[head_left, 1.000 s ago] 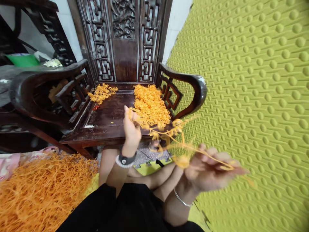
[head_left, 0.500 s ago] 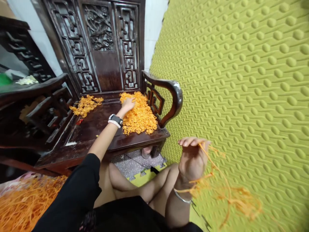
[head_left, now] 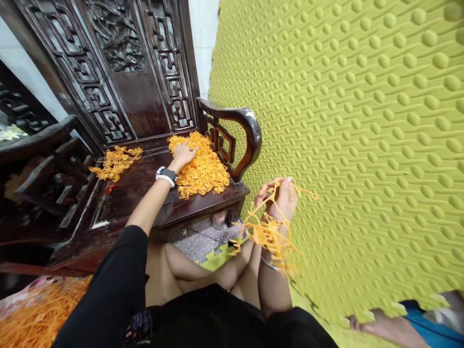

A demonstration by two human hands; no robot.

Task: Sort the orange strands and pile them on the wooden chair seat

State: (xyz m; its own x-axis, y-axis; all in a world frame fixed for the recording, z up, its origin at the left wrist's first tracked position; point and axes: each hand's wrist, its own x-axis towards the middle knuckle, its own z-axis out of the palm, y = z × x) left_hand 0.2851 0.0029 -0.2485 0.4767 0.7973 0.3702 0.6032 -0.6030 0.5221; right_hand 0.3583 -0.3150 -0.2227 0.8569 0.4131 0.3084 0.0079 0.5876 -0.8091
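A large pile of orange knotted strands (head_left: pixel 205 169) lies on the right part of a dark wooden chair seat (head_left: pixel 145 183). On that pile's upper left rests my left hand (head_left: pixel 184 153), palm down with fingers spread, a watch and a pale bracelet on the wrist. Orange strings (head_left: pixel 268 234) dangle from my right hand (head_left: pixel 281 195), raised in front of the yellow mat with its fingers closed on them. They hang over the palm and wrist. A smaller orange bunch (head_left: pixel 118 163) sits at the seat's left side.
The curved armrest (head_left: pixel 252 135) stands right of the pile. Long loose orange strands (head_left: pixel 43 314) lie at lower left. A textured yellow mat (head_left: pixel 344 169) fills the right side. Another person's limb (head_left: pixel 387 327) shows at lower right, beside blue cloth.
My right hand has risen slightly, turned and closed; its strings swung from its right to in front of the wrist. My left hand's fingers have spread on the pile. The view has shifted right.
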